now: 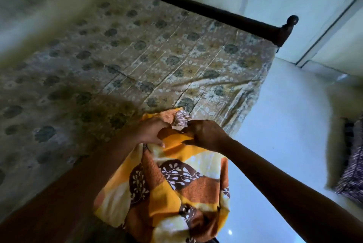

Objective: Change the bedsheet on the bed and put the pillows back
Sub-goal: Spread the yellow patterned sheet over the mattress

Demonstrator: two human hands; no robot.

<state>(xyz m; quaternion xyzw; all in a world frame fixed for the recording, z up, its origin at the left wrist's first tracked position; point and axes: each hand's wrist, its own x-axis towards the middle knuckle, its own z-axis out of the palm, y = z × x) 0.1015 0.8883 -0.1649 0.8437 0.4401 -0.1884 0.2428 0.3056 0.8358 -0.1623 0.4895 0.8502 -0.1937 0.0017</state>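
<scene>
- Bed (282,34): fills left and centre, dark rail at far end. No pillows on it.
- Floral sheet (157,56): spread over bed, fold creases showing, right edge hanging loose, untucked.
- Floor (275,125): pale, right of bed.
- Patterned pile (349,164): on floor, well apart from bed. Pillows maybe, too blurred to tell.
- Orange sheet (176,184): bunched, held up at bed's near edge, bulk hanging below the hands, top just over the floral sheet.
- Left hand (151,131): gripping top of bundle, fingers down into the cloth.
- Right hand (204,134): just beside left, pinching same top fold. Hands close together, cloth between them.
- Step, best guess: hunting for a hem or corner in the bundle. Cannot tell which sheet is the fresh one, though creases on the floral hint at newly spread.
- Next calls for: find one hem, slide hands apart along it, shake bundle open clear of bed. Then spread or fold away, tuck the loose right edge, bring pillows back last.
</scene>
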